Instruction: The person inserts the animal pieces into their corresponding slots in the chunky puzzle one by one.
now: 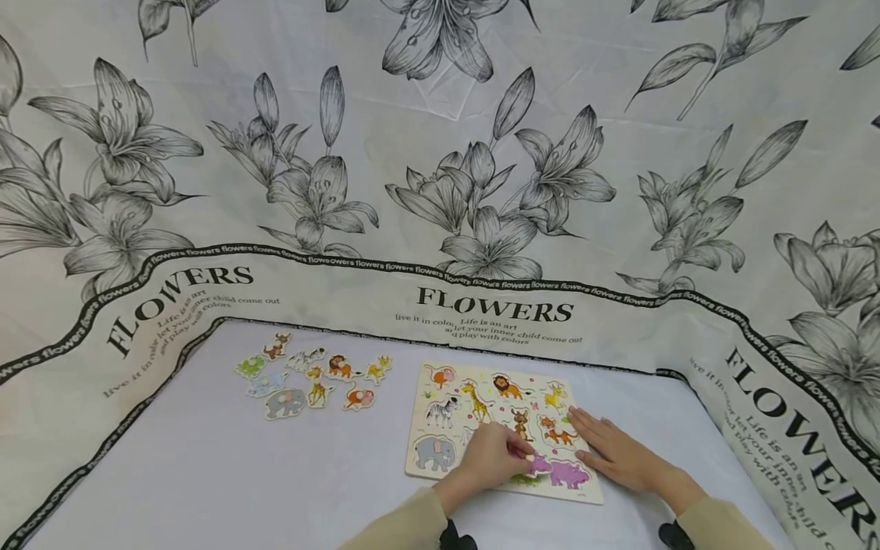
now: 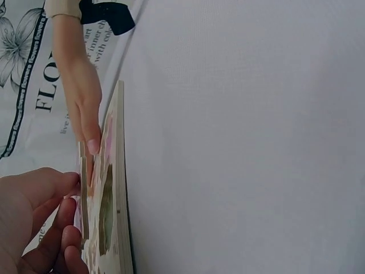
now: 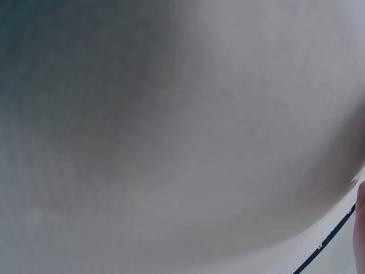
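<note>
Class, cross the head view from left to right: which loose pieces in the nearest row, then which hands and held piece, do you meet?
Elephant piece, giraffe piece, orange-red piece, left hand, pinched purple piece, right hand.

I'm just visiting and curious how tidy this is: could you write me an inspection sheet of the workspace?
Surface: white tabletop, pale and plain.
Job's things: animal board; nine loose pieces lying left of it; purple piece in hand.
Clutter: nothing seen.
Grips: left hand pinches the purple piece over the board; right hand lies at the board's right edge.
Cables: nothing seen.
Surroundings: flower-print cloth.
</note>
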`<state>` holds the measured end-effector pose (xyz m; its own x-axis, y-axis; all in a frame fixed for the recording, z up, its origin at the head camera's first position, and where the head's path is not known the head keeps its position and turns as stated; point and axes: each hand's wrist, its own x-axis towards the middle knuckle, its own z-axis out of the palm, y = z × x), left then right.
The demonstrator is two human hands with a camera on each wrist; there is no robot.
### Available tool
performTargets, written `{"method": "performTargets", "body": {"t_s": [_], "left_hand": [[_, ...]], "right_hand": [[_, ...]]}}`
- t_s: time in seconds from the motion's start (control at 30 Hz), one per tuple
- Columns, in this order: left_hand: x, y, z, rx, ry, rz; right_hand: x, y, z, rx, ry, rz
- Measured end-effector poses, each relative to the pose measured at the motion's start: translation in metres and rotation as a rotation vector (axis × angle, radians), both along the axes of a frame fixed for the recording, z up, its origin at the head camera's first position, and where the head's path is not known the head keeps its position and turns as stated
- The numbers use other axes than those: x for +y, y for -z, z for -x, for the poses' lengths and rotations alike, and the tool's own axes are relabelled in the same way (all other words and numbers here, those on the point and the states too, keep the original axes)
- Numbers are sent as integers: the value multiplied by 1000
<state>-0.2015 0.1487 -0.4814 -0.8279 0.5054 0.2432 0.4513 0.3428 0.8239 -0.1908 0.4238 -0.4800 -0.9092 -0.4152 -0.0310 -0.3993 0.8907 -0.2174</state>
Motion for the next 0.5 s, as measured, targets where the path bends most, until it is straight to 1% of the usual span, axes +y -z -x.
{"method": "performTargets", "body": {"t_s": [0.17, 0.3, 0.43, 0.5], "left_hand": [[12, 3, -3, 17, 31, 25], [21, 5, -5, 41, 48, 54], [27, 5, -6, 82, 35, 90], [30, 4, -7, 90, 32, 104]], "right_hand": [[0, -1, 0, 21, -4, -8], [0, -2, 0, 5, -6, -12], [0, -1, 0, 9, -4, -18], [1, 0, 0, 6, 0, -19]]}}
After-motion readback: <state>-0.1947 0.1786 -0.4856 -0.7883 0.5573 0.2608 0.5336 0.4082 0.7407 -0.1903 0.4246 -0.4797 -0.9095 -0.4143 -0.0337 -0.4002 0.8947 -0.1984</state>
